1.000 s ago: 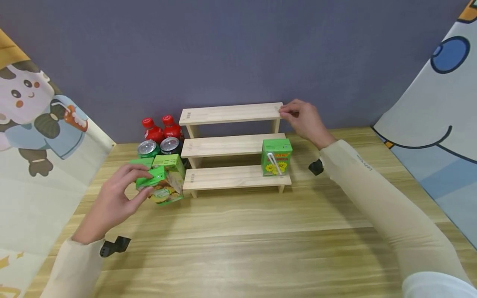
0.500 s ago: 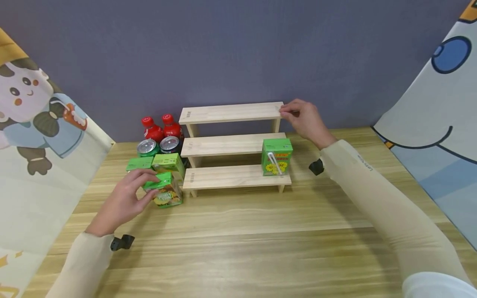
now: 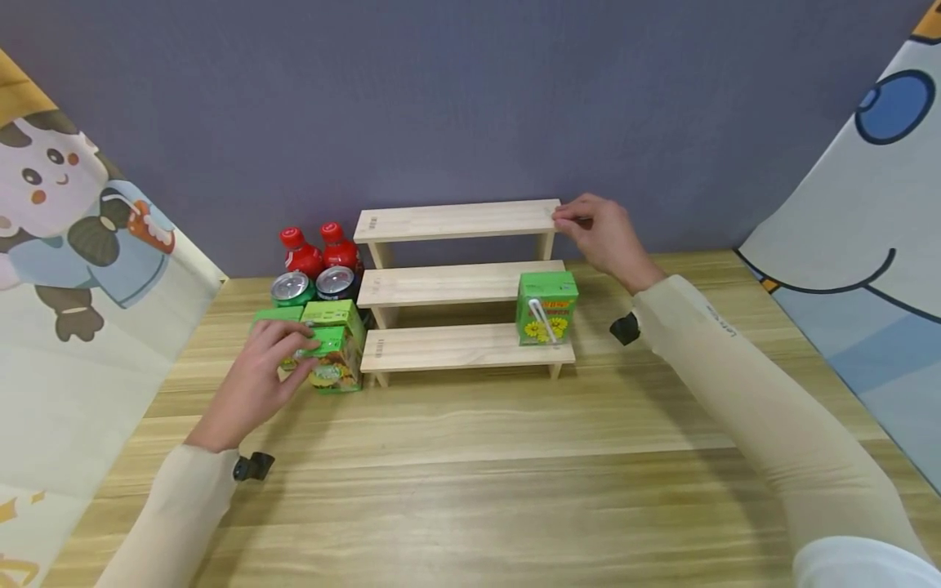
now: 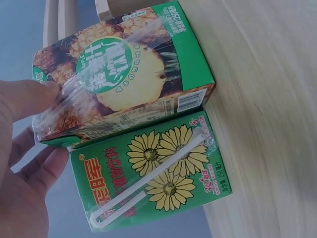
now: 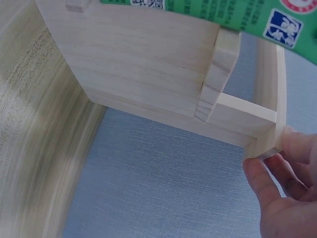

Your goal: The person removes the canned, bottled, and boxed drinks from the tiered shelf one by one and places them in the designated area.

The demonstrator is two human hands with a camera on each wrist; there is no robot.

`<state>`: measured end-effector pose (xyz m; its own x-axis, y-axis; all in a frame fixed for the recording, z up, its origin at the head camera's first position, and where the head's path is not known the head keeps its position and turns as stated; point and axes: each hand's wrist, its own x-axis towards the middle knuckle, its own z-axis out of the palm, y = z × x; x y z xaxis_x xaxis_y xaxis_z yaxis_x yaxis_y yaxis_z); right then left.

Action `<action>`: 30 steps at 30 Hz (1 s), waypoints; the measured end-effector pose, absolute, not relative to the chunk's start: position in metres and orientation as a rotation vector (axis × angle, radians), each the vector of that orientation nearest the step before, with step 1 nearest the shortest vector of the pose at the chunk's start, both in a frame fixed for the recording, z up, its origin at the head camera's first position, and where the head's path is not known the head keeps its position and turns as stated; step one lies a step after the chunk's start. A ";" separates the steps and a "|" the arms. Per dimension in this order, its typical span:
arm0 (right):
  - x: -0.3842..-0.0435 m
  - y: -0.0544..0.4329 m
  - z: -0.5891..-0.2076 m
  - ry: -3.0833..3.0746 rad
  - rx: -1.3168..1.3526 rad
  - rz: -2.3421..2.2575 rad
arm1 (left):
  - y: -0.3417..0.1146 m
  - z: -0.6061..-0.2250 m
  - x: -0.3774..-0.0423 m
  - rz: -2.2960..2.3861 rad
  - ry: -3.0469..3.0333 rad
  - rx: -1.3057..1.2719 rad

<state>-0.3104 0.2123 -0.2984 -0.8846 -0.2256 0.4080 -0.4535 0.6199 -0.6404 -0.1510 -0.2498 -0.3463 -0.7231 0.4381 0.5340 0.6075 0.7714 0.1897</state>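
My left hand (image 3: 257, 380) pinches a pineapple juice carton (image 4: 129, 74) near its top, thumb on the printed front. The carton stands upright at the left end of the wooden stepped shelf (image 3: 456, 347), right in front of a light green carton (image 3: 332, 312). Beside it in the left wrist view is a green chrysanthemum drink carton (image 4: 163, 171) with a white straw, partly hidden by my hand in the head view. My right hand (image 3: 601, 238) grips the right end of the top shelf board (image 5: 271, 141) between thumb and fingers.
Another chrysanthemum drink carton (image 3: 547, 309) stands at the right end of the lowest step. Behind the left cartons are a green can (image 3: 292, 290), a dark can (image 3: 336, 284) and two red-capped bottles (image 3: 302, 255). A grey wall (image 3: 470, 106) rises behind the shelf.
The pineapple carton went from tilted to upright, then moved back against the light green carton, with my left hand following forward and right. My right hand stayed on the top board.
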 end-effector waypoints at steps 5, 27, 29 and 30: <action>-0.311 0.213 -0.298 -2.561 0.544 1.116 | -0.248 -0.346 -0.153 -0.503 -2.521 -0.756; -0.309 0.213 -0.297 -2.571 0.539 1.107 | -0.190 -0.319 -0.162 -0.605 -2.362 -0.954; -0.309 0.213 -0.298 -2.572 0.542 1.098 | -0.180 -0.317 -0.165 -0.621 -2.350 -0.979; -0.310 0.213 -0.298 -2.570 0.543 1.103 | -0.175 -0.315 -0.166 -0.630 -2.349 -0.993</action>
